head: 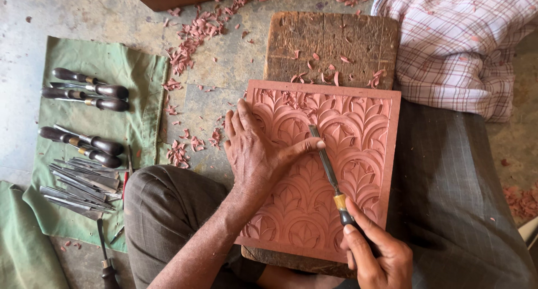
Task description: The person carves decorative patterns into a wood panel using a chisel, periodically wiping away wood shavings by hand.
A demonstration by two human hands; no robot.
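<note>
We see a square reddish-brown wooden panel carved w/ leaf-and-arch relief point(358, 126) lying on a worn dark wooden block point(330, 42), which rests on the concrete floor point(67, 8); the block sticks out past the panel's far edge.

Left hand point(252, 149) lies palm-down, open & flat on the panel's left half, fingers spread toward the panel's far-left corner, thumb stretched right so its tip touches the blade of a slim steel chisel w/ brass ferrule and dark handle point(330, 174). It grips nothing, just presses.

Right hand point(375, 255) sits at the panel's near-right corner, fingers closed around the chisel handle, index finger laid along it. The chisel runs diagonally across the panel's middle, tip pointing away from us, blade touching the carved surface approx. at panel centre.

Left of the panel, well apart, a green cloth point(112, 70) is spread on the floor, carrying dark-handled carving tools point(89, 90) & a bundle of thin bare steel blades point(84, 179). Reddish wood shavings point(190, 39) lie scattered btw. cloth & panel and on the block. Right of the panel's far corner lies a checked white-and-red fabric point(459, 42). Our knee in grey-brown trousers point(168, 210) shows near the panel's near-left corner.
</note>
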